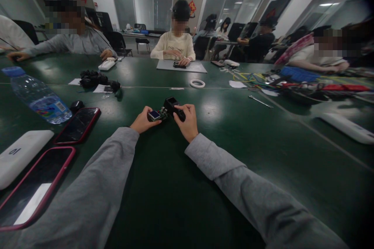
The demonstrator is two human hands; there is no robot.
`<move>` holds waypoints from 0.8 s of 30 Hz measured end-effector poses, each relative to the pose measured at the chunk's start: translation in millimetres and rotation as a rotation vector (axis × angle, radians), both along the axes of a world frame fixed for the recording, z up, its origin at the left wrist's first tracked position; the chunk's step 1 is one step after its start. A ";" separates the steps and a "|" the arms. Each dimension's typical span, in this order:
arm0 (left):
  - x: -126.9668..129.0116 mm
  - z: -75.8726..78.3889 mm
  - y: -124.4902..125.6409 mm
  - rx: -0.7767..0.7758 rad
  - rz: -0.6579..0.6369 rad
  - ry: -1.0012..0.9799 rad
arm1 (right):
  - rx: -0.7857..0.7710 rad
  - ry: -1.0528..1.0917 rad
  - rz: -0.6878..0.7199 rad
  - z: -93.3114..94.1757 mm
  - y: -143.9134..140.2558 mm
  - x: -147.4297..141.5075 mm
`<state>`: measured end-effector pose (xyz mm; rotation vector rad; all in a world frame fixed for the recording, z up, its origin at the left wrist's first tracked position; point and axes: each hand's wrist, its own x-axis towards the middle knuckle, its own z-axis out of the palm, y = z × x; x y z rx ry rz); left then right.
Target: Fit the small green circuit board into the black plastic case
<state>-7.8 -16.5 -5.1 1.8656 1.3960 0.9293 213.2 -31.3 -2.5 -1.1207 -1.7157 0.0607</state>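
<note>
Fingers [152, 120] of the left hand [142, 121] are closed on a small screen module [154, 115]; the right hand [187, 120] is clamped on a black housing [174, 107] just beside it, low over the green worktop [222, 140], both hands equally near.

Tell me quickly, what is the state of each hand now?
Left hand: closed on the small screen module with its circuit board.
Right hand: closed on the black device housing.
</note>
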 end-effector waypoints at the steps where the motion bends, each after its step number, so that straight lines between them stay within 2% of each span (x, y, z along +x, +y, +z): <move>1: -0.4 0.2 0.1 -0.001 -0.004 0.007 | -0.001 0.000 0.003 0.0 0.0 -0.1; 24: -5.9 2.3 0.9 -0.007 -0.083 0.017 | 0.018 -0.016 -0.005 2.3 -0.9 0.0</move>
